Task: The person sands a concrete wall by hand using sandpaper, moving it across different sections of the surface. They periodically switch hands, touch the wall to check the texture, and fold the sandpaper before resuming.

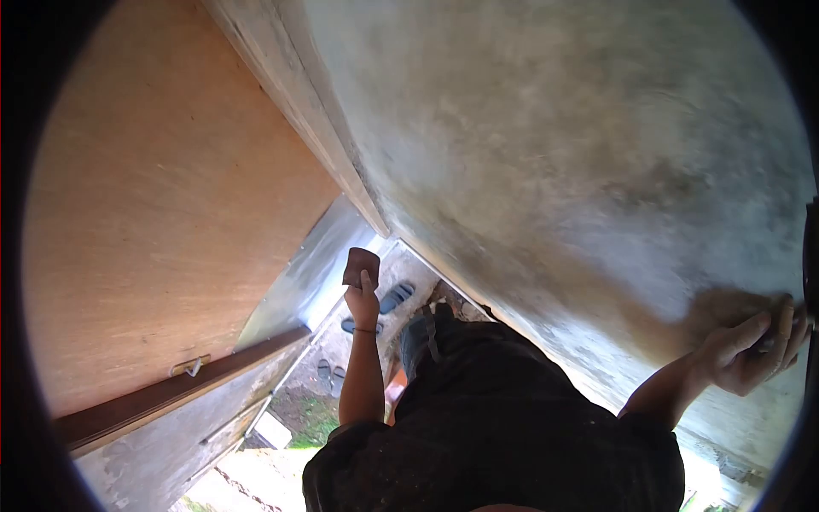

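My left hand [363,303] grips a small, slightly curved reddish-brown piece of sandpaper [362,266], thumb flat on its face and a thin dark band round the wrist. It is held over the floor, near the foot of the door frame. Far to the right, my right hand [751,350] is beside the grey plastered wall [546,154], with its shadow on the wall. Its fingers are bent in toward the thumb; I cannot tell what is between them.
On the left stands a plain wooden door panel [171,196] with a metal latch [189,367] and a dark wooden edge strip [188,384]. A pale frame post [299,102] separates it from the wall. Several sandals [397,298] lie on the concrete floor near my feet.
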Motion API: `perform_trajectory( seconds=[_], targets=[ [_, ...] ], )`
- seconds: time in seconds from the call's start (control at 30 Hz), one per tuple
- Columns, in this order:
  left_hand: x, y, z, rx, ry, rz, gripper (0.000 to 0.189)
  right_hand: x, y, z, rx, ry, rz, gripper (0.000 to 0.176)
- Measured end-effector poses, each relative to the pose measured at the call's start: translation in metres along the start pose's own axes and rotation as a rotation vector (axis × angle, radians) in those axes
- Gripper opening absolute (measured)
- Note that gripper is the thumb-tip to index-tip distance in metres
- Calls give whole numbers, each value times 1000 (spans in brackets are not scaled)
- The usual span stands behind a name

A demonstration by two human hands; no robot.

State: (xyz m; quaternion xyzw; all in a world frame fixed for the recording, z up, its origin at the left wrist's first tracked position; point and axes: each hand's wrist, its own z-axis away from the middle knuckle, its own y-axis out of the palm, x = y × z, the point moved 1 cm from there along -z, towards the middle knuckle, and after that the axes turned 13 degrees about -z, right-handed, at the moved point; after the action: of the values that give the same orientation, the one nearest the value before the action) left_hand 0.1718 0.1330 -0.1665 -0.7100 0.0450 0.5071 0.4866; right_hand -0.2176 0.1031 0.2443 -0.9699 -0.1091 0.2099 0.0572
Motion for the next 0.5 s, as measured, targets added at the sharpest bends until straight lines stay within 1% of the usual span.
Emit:
perform_trajectory(
  seconds=[0.03, 0.07, 0.1, 0.17, 0.2, 0.23, 0.3, 0.37, 0.43, 0.5],
  targets=[
    [16, 2, 4, 30, -103, -51, 46, 8, 9, 0, -61, 3, -17, 33],
    [41, 10, 8, 72, -188, -113, 46, 10, 13, 1, -24, -26, 13, 35],
    [63, 20, 15, -14, -174, 15, 46, 8, 16, 3, -2, -47, -19, 35],
    [89, 24, 34, -98, -265, -97, 49, 5, 25, 3, -31, -143, -56, 40],
    [104, 26, 43, -63, -342, -138, 51, 12, 30, 1, -47, -42, -57, 47],
    [121, 26, 54, -25, -417, -177, 53, 16, 35, 0, -34, -65, -100, 47],
    [140, 29, 74, -14, -494, -202, 56, 17, 39, -3, -77, -66, -27, 42],
    [142, 23, 88, 13, -616, -269, 56, -10, 31, 1, -63, -65, -61, 44],
    [148, 25, 100, 17, -653, -251, 57, -25, 27, 5, -55, -43, -77, 46],
    [164, 36, 113, -39, -607, -217, 57, -31, 25, 7, -81, 16, -37, 44]
  ],
)
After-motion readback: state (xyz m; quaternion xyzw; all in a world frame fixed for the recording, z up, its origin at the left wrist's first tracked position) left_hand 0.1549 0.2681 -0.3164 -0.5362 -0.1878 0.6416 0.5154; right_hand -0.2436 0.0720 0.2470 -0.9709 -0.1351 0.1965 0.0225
